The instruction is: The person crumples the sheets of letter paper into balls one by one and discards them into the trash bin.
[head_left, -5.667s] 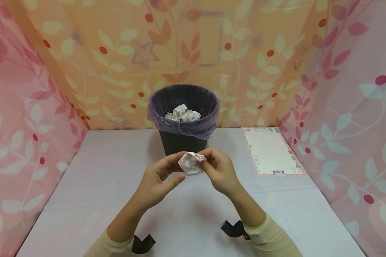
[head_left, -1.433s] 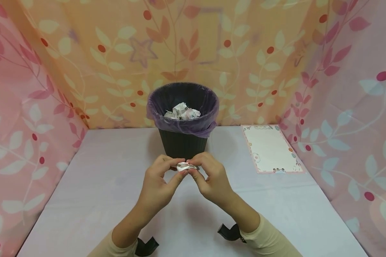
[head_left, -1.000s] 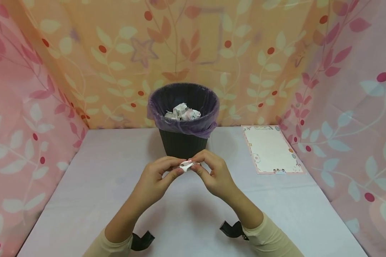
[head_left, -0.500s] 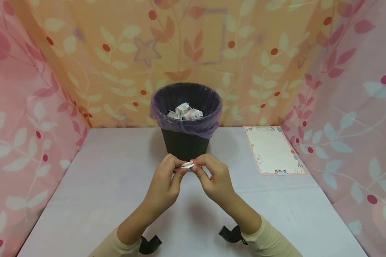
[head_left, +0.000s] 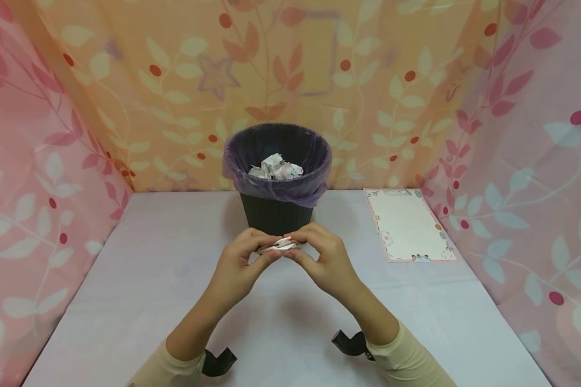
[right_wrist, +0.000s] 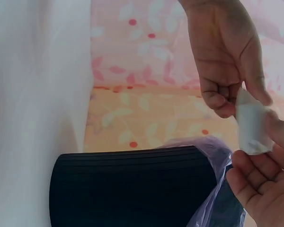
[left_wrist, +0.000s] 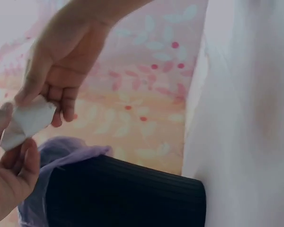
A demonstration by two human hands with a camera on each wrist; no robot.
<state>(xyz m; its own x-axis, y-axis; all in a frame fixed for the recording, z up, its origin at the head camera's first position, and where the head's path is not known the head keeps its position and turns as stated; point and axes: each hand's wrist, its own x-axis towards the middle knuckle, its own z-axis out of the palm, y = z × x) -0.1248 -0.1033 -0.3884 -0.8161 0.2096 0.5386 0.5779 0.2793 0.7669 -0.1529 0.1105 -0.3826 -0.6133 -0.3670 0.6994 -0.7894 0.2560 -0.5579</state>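
Pinching opposite ends of the crumpled paper (head_left: 283, 245) between their fingers (head_left: 312, 235), left hand (head_left: 233, 266) and right hand (head_left: 330, 266) apparently steady it together, nearer than the bag-lined wastebasket (head_left: 278, 212).

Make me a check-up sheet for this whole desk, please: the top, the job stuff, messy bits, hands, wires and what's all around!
Surface: pale table, with soft shadows on it.
Job's things: white paper piece, held up in front of the black bin with its purple liner.
Clutter: crumpled papers inside the bin; a flat pink-bordered sheet to its right.
Hands: left hand and right hand both pinch the white paper piece.
Cables: nothing seen.
Surroundings: orange leafy cloth behind, pink leafy cloth on both sides.
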